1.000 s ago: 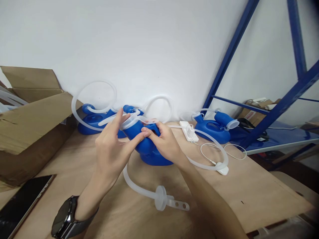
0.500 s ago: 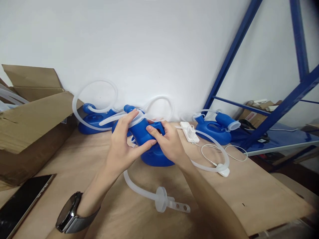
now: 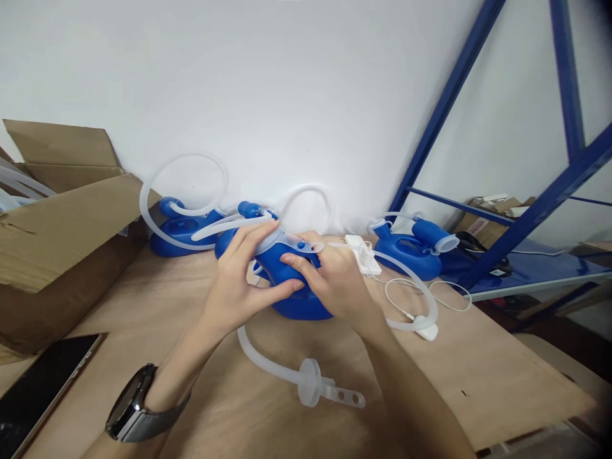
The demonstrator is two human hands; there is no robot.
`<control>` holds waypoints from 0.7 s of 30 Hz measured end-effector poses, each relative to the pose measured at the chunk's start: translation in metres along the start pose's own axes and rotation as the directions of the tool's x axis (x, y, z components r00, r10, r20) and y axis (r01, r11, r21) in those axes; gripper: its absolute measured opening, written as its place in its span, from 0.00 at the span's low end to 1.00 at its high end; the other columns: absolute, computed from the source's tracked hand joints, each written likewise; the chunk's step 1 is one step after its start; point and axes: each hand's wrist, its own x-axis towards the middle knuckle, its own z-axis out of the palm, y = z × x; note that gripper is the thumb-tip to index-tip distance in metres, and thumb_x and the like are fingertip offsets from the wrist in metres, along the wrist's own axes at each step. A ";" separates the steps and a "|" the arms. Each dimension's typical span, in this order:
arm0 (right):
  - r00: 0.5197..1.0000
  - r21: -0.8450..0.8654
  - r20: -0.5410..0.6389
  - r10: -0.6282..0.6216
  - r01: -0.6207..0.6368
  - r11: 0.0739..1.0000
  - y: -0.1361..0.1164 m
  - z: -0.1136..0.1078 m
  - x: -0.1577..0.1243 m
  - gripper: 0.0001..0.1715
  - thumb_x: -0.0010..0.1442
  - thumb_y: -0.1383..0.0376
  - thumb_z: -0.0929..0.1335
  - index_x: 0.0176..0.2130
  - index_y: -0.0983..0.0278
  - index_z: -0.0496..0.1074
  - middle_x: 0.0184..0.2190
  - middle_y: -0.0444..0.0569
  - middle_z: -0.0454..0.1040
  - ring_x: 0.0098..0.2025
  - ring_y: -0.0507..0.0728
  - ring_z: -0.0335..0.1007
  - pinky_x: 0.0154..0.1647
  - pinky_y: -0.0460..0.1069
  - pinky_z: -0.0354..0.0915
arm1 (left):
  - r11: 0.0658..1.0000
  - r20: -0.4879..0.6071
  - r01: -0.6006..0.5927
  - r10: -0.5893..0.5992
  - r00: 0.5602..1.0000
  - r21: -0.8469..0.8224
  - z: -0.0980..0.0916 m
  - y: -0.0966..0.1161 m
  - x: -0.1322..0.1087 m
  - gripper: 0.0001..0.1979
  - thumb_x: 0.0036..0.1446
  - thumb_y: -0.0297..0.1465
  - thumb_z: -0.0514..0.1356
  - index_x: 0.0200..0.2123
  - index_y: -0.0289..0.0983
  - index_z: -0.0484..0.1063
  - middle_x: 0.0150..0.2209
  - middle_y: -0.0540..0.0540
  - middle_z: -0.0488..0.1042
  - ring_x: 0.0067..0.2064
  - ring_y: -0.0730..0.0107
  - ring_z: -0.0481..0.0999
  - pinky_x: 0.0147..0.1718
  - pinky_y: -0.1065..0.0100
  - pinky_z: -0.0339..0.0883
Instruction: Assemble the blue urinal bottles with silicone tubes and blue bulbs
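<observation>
A blue plastic bottle (image 3: 299, 299) with a handle stands on the wooden table (image 3: 478, 376) in front of me. My left hand (image 3: 243, 284) grips its neck, thumb under and fingers over the translucent cap strap (image 3: 291, 241). My right hand (image 3: 335, 277) is closed round the bottle's handle and presses the strap down on top. A translucent hose (image 3: 268, 363) runs from under the bottle toward me and ends in a flanged connector (image 3: 318, 386).
Two more blue bottles with looped hoses stand by the wall, one at the left (image 3: 179, 229) and one at the right (image 3: 411, 245). A cardboard box (image 3: 62, 236) sits left, a dark phone (image 3: 41, 392) near left, a white charger and cable (image 3: 425, 328) right, blue shelving (image 3: 526, 210) beyond.
My left hand has closed from spread fingers onto the bottle's neck. The translucent strap has come down over the bottle's top, and my right hand has shifted up onto it.
</observation>
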 end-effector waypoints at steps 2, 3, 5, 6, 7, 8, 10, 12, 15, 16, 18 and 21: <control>1.000 0.071 0.024 -0.018 0.017 0.997 0.006 -0.006 0.003 0.13 0.71 0.55 0.70 0.47 0.59 0.78 0.43 0.49 0.85 0.44 0.62 0.82 0.45 0.52 0.70 | 1.000 0.029 -0.001 0.000 1.000 0.030 -0.002 0.001 0.000 0.39 0.53 0.39 0.76 0.66 0.43 0.67 0.62 0.37 0.72 0.63 0.49 0.74 0.61 0.49 0.72; 0.999 0.112 0.034 -0.032 0.028 0.993 0.009 -0.010 0.004 0.12 0.70 0.56 0.70 0.49 0.59 0.79 0.45 0.49 0.85 0.45 0.62 0.82 0.46 0.52 0.71 | 0.999 0.045 -0.005 0.003 0.999 0.033 -0.004 0.003 0.001 0.39 0.54 0.39 0.76 0.65 0.43 0.67 0.62 0.37 0.71 0.64 0.49 0.73 0.61 0.51 0.72; 0.997 0.194 0.049 -0.066 0.056 0.979 0.013 -0.015 0.007 0.13 0.69 0.57 0.71 0.51 0.58 0.79 0.46 0.48 0.84 0.47 0.61 0.82 0.47 0.52 0.72 | 1.000 0.074 0.004 -0.004 0.997 0.000 -0.011 0.009 0.003 0.36 0.55 0.41 0.75 0.64 0.43 0.68 0.63 0.37 0.70 0.66 0.49 0.71 0.62 0.52 0.71; 0.995 0.232 0.053 -0.087 0.072 0.970 0.014 -0.015 0.008 0.13 0.69 0.57 0.71 0.51 0.58 0.79 0.46 0.48 0.84 0.47 0.61 0.82 0.48 0.52 0.73 | 0.999 0.085 0.024 -0.021 0.996 -0.035 -0.014 0.013 0.005 0.34 0.56 0.43 0.74 0.63 0.43 0.69 0.63 0.37 0.70 0.66 0.49 0.70 0.63 0.53 0.70; 0.992 0.263 0.053 -0.114 0.096 0.960 0.014 -0.014 0.009 0.13 0.69 0.57 0.71 0.51 0.58 0.79 0.46 0.48 0.84 0.47 0.60 0.81 0.49 0.53 0.73 | 0.995 0.094 0.057 -0.050 0.994 -0.076 -0.018 0.017 0.007 0.31 0.58 0.44 0.72 0.61 0.43 0.70 0.63 0.38 0.72 0.67 0.49 0.70 0.63 0.53 0.69; 0.988 0.288 0.052 -0.146 0.125 0.950 0.013 -0.011 0.009 0.13 0.69 0.57 0.71 0.50 0.58 0.79 0.46 0.48 0.84 0.48 0.60 0.81 0.51 0.53 0.73 | 0.988 0.099 0.108 -0.097 0.990 -0.111 -0.021 0.021 0.008 0.28 0.60 0.45 0.70 0.59 0.43 0.71 0.61 0.39 0.73 0.66 0.50 0.72 0.63 0.53 0.69; 0.979 0.308 0.024 -0.203 0.186 0.933 0.010 0.000 0.008 0.12 0.70 0.56 0.71 0.48 0.59 0.79 0.46 0.49 0.83 0.49 0.60 0.80 0.52 0.53 0.72 | 0.962 0.092 0.240 -0.229 0.969 -0.133 -0.025 0.028 0.012 0.20 0.63 0.46 0.67 0.53 0.43 0.74 0.55 0.42 0.78 0.59 0.52 0.76 0.59 0.55 0.71; 0.977 0.289 -0.020 -0.214 0.210 0.934 0.006 0.011 0.006 0.11 0.70 0.56 0.71 0.46 0.60 0.79 0.45 0.50 0.82 0.47 0.60 0.79 0.52 0.53 0.72 | 0.931 0.062 0.350 -0.345 0.937 -0.104 -0.025 0.031 0.015 0.14 0.64 0.45 0.65 0.46 0.42 0.77 0.48 0.45 0.81 0.51 0.55 0.80 0.52 0.57 0.73; 0.988 0.282 -0.015 -0.155 0.153 0.947 0.001 0.020 0.002 0.11 0.70 0.56 0.71 0.48 0.59 0.78 0.45 0.49 0.81 0.45 0.59 0.78 0.50 0.53 0.71 | 0.905 0.031 0.417 -0.416 0.909 -0.086 -0.024 0.030 0.016 0.10 0.61 0.42 0.66 0.38 0.42 0.77 0.41 0.49 0.82 0.44 0.59 0.80 0.47 0.60 0.73; 0.991 0.302 0.016 -0.133 0.123 0.945 0.000 0.019 0.002 0.14 0.70 0.55 0.72 0.51 0.58 0.77 0.46 0.48 0.81 0.45 0.58 0.78 0.49 0.53 0.71 | 0.900 0.019 0.427 -0.427 0.904 -0.089 -0.024 0.029 0.016 0.10 0.61 0.42 0.66 0.38 0.42 0.77 0.40 0.50 0.81 0.44 0.59 0.80 0.46 0.60 0.73; 0.990 0.375 0.086 -0.113 0.073 0.924 -0.001 0.015 0.001 0.23 0.68 0.50 0.72 0.57 0.57 0.75 0.48 0.49 0.81 0.42 0.58 0.78 0.46 0.52 0.72 | 0.897 -0.023 0.435 -0.438 0.899 -0.084 -0.024 0.027 0.014 0.09 0.61 0.41 0.66 0.38 0.42 0.78 0.40 0.50 0.81 0.43 0.60 0.80 0.48 0.60 0.73; 0.979 0.490 0.173 -0.112 0.013 0.872 -0.002 0.006 0.000 0.30 0.71 0.43 0.67 0.59 0.60 0.73 0.44 0.49 0.79 0.40 0.57 0.76 0.44 0.51 0.71 | 0.922 -0.098 0.386 -0.387 0.917 -0.030 -0.024 0.027 0.012 0.09 0.62 0.40 0.65 0.40 0.42 0.77 0.42 0.49 0.82 0.46 0.58 0.81 0.51 0.58 0.72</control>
